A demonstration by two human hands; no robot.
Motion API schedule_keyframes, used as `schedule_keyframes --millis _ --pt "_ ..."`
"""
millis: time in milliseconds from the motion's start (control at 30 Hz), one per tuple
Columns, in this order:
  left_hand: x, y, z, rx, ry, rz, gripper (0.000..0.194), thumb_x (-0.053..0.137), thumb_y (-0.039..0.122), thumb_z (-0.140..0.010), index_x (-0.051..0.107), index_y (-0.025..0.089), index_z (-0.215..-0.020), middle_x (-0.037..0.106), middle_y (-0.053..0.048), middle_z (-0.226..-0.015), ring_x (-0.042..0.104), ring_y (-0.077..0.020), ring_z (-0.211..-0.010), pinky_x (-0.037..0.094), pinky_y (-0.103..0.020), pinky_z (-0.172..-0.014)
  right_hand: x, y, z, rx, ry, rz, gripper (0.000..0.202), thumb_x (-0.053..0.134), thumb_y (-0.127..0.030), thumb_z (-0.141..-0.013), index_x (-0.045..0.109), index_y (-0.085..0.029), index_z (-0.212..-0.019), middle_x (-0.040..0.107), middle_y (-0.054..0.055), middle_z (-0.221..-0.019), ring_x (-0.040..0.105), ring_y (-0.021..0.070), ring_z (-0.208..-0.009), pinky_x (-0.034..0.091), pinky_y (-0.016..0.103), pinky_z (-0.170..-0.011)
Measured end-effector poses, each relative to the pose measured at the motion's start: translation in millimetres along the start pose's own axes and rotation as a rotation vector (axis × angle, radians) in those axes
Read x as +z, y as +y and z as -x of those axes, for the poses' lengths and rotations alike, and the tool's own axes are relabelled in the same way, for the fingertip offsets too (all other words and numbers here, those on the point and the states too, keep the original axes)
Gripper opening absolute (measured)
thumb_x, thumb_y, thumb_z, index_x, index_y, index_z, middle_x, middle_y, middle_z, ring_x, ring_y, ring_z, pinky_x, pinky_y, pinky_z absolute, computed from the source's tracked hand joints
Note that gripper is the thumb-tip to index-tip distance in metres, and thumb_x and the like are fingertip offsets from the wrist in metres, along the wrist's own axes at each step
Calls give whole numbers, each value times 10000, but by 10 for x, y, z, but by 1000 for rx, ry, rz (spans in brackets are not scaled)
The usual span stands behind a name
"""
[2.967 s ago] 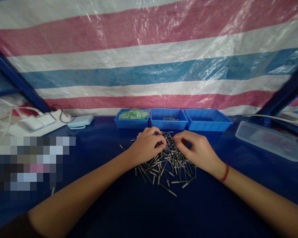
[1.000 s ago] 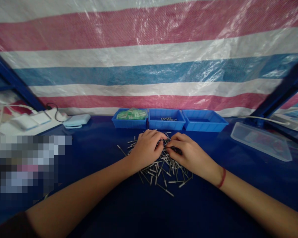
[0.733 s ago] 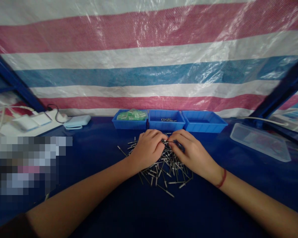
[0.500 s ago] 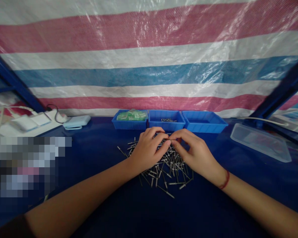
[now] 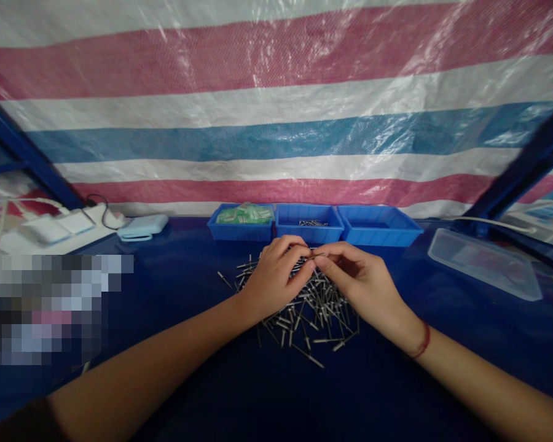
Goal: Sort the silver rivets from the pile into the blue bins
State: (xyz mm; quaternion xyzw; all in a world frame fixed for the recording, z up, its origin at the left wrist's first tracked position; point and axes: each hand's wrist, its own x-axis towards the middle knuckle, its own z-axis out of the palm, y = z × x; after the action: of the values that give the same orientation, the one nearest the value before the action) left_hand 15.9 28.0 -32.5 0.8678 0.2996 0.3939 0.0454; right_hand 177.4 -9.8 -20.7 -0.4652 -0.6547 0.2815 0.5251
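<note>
Looks like loads left: a big pile of rivets (image 5: 321, 302) on the surface (image 5: 239, 393), only a small bunch (image 5: 312, 223) in the middle bin (image 5: 308, 233). Left hand (image 5: 273, 273) and right hand (image 5: 371, 276) both pinch one thin pin (image 5: 321, 254) over the pile.

Room lies before the rivets (image 5: 322, 302); blue bins (image 5: 308, 233) block the far side.

Behind the table (image 5: 239, 399), the view is closed off by a sheet (image 5: 276, 141) striped in red, white and blue (pale light is caught along its creases). The sheet is flanked by dark blue posts (image 5: 34, 153), seen at a slant towards the table's left and right back corners. The table is surfaced in dark blue, its near part left in shadow.
</note>
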Motion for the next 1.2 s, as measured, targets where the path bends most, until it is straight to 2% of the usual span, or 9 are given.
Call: schedule_keyframes --millis 233,500,667,867,967,1100,1200 --pt "-7 -9 8 2 -10 3 100 487 227 -903 574 187 -929 552 -62 -1045 537 -185 -959 440 -371 -841 -6 36 -26 23 32 -8 163 664 -311 -741 652 -187 -846 613 6 -695 537 133 -600 441 293 -563" --pt "-44 -1 -5 8 76 41 87 502 232 -900 577 200 -932 537 -54 -1013 537 -179 -977 447 -379 -858 -28 67 -29 -49 16 58 122 621 -285 -787 650 -198 -868 623 15 -768 551 133 -638 452 295 -592" --pt "-55 4 -2 17 137 -18 104 516 256 -894 595 199 -931 484 -78 -1136 529 -191 -996 451 -388 -851 -29 115 -52 -61 -35 76 136 600 -303 -810 655 -200 -881 654 36 -841 586 156 -711 483 326 -659" --pt "-79 22 -5 10 124 -40 119 512 284 -897 576 184 -895 493 -86 -1140 526 -201 -1021 448 -399 -865 -36 67 -41 -126 -99 168 168 527 -317 -863 650 -203 -870 660 41 -851 605 177 -779 487 332 -710" --pt "-135 -16 -49 -8 94 -57 138 517 307 -891 574 182 -885 501 -91 -1118 519 -217 -1039 450 -409 -863 -98 37 -119 -215 -27 323 189 491 -302 -884 641 -194 -844 660 50 -852 603 183 -793 474 328 -724" --pt "-236 -137 -138 -17 134 -38 122 502 266 -897 572 172 -867 513 -83 -1061 541 -188 -977 451 -385 -877 -215 50 -420 -274 200 618 230 462 -301 -889 644 -168 -840 669 80 -831 597 194 -721 467 331 -676" --pt "-283 -218 -175 -47 189 2 95 493 226 -897 565 175 -862 526 -62 -1009 552 -166 -944 450 -371 -896 -206 106 -730 -299 213 750 269 443 -299 -889 666 -155 -849 669 102 -809 595 219 -722 456 358 -698"
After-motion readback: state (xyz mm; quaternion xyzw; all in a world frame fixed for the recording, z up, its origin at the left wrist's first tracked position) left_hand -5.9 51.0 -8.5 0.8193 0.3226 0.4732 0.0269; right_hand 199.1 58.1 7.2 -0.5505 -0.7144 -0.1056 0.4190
